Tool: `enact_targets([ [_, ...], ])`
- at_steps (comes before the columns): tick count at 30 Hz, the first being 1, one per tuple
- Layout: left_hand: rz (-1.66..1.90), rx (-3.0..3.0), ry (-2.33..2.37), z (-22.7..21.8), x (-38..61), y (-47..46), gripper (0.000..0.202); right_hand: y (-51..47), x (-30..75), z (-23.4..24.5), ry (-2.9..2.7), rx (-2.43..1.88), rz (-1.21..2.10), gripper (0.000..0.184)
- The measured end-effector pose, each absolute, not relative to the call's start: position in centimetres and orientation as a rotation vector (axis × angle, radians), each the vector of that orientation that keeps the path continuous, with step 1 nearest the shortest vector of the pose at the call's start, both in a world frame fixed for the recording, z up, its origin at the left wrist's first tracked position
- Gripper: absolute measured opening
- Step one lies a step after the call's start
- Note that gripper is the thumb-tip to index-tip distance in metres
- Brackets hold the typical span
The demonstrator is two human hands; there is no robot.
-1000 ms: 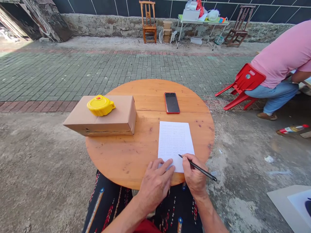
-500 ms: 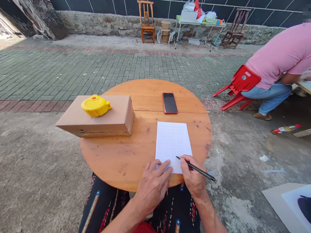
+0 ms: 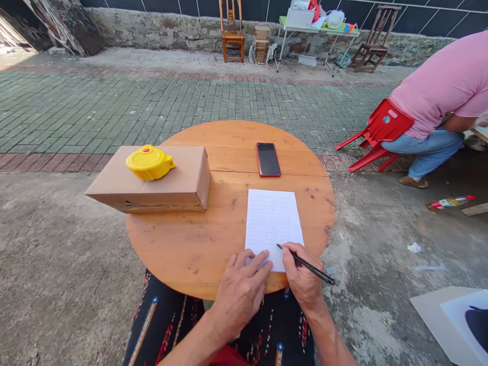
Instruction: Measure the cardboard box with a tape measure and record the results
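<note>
A white sheet of paper (image 3: 272,216) covered in rows of small writing lies on the round wooden table (image 3: 183,249), close to its near edge. My left hand (image 3: 242,284) rests with fingers spread on the lower left corner of the sheet. In my right hand (image 3: 303,274) is a black pen (image 3: 310,267), gripped between thumb and fingers. Its tip meets the paper by the lowest line of writing, and the hand covers the sheet's lower right corner. What the writing says is too small to read.
A cardboard box (image 3: 168,198) with a yellow tape-measure-shaped case (image 3: 149,163) on top stands at the table's left. Beyond the paper lies a red-edged phone (image 3: 268,159). To the right, a person in pink (image 3: 442,81) sits on a red chair (image 3: 385,122); a bottle (image 3: 450,203) lies on the ground.
The view has shifted slightly, so the background sits a little higher. The pen's rear end has swung slightly left; my left hand stays on the paper.
</note>
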State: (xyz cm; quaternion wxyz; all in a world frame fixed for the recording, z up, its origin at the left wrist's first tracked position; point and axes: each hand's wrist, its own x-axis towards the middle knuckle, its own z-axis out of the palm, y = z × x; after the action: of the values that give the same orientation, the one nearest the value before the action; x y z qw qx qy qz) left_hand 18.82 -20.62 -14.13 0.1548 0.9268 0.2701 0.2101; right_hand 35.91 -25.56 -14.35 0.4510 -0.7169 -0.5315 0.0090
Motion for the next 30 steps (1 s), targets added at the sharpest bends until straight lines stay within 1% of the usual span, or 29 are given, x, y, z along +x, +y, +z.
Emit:
enact_targets([
  [6,0.581,2.653,0.787,-14.3,18.8,-20.7,0.032,-25.8,36.1,-14.3,-1.321,-1.769,0.071,0.016],
  [15,0.593,2.647,0.791,-14.3,18.8,-20.8,0.031,-25.6,36.1,-14.2,-1.324,-1.778,0.051,0.016],
  [22,0.580,2.641,0.780,-14.3,18.7,-20.7,0.031,-26.5,36.4,-14.8,-1.173,-1.777,0.052,0.016],
  [30,0.574,2.633,0.771,-14.4,18.7,-20.7,0.031,-26.1,36.5,-14.7,-1.261,-1.777,0.055,0.014],
])
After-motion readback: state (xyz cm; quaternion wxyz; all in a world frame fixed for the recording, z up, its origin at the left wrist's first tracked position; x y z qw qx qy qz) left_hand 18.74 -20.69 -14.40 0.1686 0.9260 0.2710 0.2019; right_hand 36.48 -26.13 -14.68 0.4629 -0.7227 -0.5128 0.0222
